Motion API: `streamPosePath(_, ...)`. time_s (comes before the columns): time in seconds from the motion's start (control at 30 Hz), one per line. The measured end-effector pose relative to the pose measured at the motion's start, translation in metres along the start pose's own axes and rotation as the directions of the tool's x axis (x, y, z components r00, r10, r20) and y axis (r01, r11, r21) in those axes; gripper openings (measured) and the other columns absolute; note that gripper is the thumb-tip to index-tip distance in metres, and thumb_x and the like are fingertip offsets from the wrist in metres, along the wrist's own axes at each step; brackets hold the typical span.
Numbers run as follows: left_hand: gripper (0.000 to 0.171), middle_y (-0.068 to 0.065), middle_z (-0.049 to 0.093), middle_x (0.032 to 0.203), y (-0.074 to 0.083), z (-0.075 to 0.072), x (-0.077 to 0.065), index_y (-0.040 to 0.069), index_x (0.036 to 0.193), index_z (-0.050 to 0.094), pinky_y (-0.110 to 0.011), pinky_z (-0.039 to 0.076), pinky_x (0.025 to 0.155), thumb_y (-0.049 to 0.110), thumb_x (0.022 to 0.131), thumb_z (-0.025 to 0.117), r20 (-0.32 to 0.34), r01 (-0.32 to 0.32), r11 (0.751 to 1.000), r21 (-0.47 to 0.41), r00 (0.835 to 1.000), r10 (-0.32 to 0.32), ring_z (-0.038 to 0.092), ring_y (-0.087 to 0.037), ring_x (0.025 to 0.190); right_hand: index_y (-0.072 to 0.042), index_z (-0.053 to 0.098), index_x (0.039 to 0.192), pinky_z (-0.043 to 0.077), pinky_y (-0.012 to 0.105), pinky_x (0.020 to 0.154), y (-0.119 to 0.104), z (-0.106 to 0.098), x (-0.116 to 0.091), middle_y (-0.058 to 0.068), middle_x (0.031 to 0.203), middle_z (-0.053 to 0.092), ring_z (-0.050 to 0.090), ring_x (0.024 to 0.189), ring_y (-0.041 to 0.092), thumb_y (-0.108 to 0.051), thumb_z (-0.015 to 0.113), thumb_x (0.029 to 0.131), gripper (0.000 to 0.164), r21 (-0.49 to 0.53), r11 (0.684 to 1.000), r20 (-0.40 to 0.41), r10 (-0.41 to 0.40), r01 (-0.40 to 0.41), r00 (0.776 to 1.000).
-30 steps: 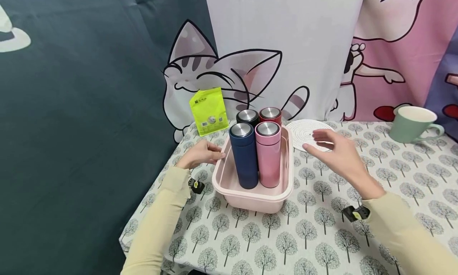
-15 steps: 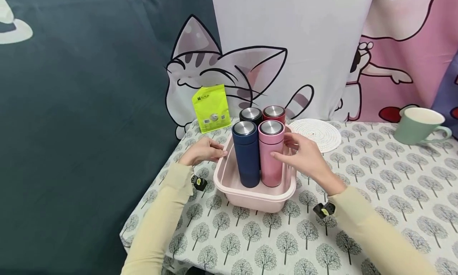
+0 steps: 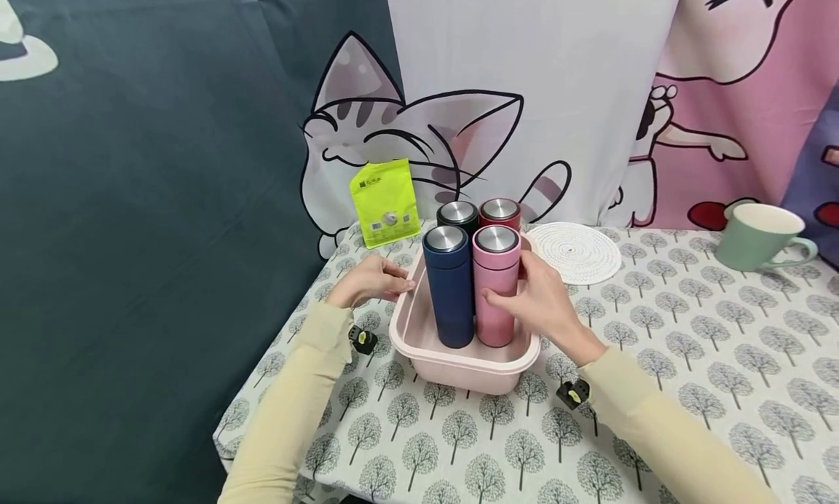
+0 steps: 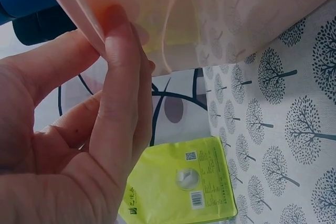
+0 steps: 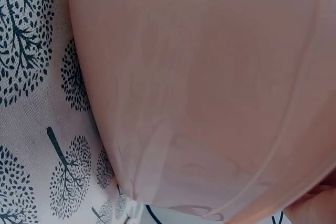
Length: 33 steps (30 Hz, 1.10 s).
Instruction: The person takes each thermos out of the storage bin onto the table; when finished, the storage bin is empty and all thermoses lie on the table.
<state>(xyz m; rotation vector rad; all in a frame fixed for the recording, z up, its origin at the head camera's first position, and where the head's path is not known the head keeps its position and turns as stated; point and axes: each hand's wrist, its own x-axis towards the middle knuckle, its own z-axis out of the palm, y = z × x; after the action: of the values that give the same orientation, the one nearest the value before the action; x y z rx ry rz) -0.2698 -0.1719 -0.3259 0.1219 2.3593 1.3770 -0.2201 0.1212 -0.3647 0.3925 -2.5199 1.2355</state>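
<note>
A pale pink plastic basin (image 3: 459, 365) stands on the table with several steel-topped thermos bottles upright in it. The navy thermos (image 3: 448, 293) and the pink thermos (image 3: 496, 300) are in front; the black thermos (image 3: 457, 214) and the red thermos (image 3: 501, 211) stand behind them. My left hand (image 3: 375, 280) pinches the basin's left rim, thumb and fingers on either side of the wall (image 4: 86, 19). Reaching over the right rim, my right hand (image 3: 540, 296) grips the pink thermos, thumb across its front and fingers around the far side, mostly hidden. The basin wall (image 5: 199, 87) fills the right wrist view.
Behind the basin, a lime-green pouch (image 3: 385, 204) stands at the back left. A white woven round mat (image 3: 577, 253) lies to the right. Farther right is a green mug (image 3: 757, 236). The tree-print tablecloth (image 3: 655, 358) ends at the left edge; printed curtains hang behind.
My right hand has come left from over the white mat to the pink thermos and taken hold of it. My left hand has stayed on the basin's rim.
</note>
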Motion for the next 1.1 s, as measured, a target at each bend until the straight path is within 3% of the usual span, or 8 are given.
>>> streamPosePath(0.23, 0.041, -0.022, 0.071, 0.106, 0.001, 0.001, 0.005, -0.01, 0.125, 0.06, -0.033, 0.061, 0.083, 0.008, 0.09, 0.07, 0.009, -0.014, 1.0, 0.006, 1.0, 0.014, 0.07, -0.014, 0.077, -0.01, 0.056, 0.123, 0.054, 0.045, 0.086, 0.0, -0.001, -0.006, 0.006, 0.11, 0.062, 0.061, 0.1, 0.025, -0.032, 0.083, 0.073, 0.061, -0.008, 1.0, -0.071, -0.024, 0.024, 0.997)
streamPosePath(0.47, 0.036, -0.019, 0.072, 0.104, -0.003, 0.004, 0.004, -0.009, 0.121, 0.063, -0.033, 0.062, 0.082, 0.008, 0.09, 0.07, 0.014, -0.034, 0.999, 0.0, 0.999, 0.034, 0.069, -0.014, 0.08, -0.008, 0.058, 0.122, 0.054, 0.041, 0.077, -0.004, -0.001, -0.013, 0.006, 0.105, 0.063, 0.06, 0.092, 0.022, -0.027, 0.086, 0.067, 0.065, -0.038, 0.989, -0.181, -0.151, 0.146, 0.972)
streamPosePath(0.67, 0.036, -0.019, 0.071, 0.104, -0.005, 0.002, 0.004, -0.01, 0.122, 0.062, -0.033, 0.062, 0.083, 0.007, 0.09, 0.069, 0.034, -0.055, 0.998, -0.008, 0.998, 0.056, 0.07, -0.015, 0.08, -0.005, 0.057, 0.124, 0.056, 0.042, 0.081, -0.015, -0.009, -0.011, 0.008, 0.104, 0.064, 0.061, 0.094, 0.022, -0.02, 0.088, 0.062, 0.071, -0.024, 0.959, -0.238, -0.281, 0.284, 0.93)
streamPosePath(0.9, 0.037, -0.021, 0.071, 0.107, -0.006, 0.001, 0.005, -0.01, 0.122, 0.062, -0.033, 0.061, 0.083, 0.007, 0.09, 0.07, 0.044, -0.057, 0.998, -0.013, 0.997, 0.058, 0.07, -0.015, 0.081, -0.002, 0.058, 0.123, 0.056, 0.037, 0.089, -0.033, -0.023, -0.01, 0.009, 0.106, 0.067, 0.062, 0.099, 0.022, -0.016, 0.086, 0.059, 0.07, -0.038, 0.905, -0.318, -0.412, 0.423, 0.854)
streamPosePath(1.1, 0.039, -0.024, 0.069, 0.112, -0.004, 0.0, 0.005, -0.01, 0.124, 0.061, -0.034, 0.061, 0.084, 0.008, 0.09, 0.07, 0.05, -0.051, 0.999, -0.008, 0.997, 0.052, 0.071, -0.016, 0.084, 0.001, 0.056, 0.129, 0.055, 0.037, 0.096, -0.045, -0.034, -0.014, 0.015, 0.112, 0.066, 0.062, 0.105, 0.028, -0.018, 0.082, 0.059, 0.076, -0.055, 0.872, -0.379, -0.469, 0.487, 0.798)
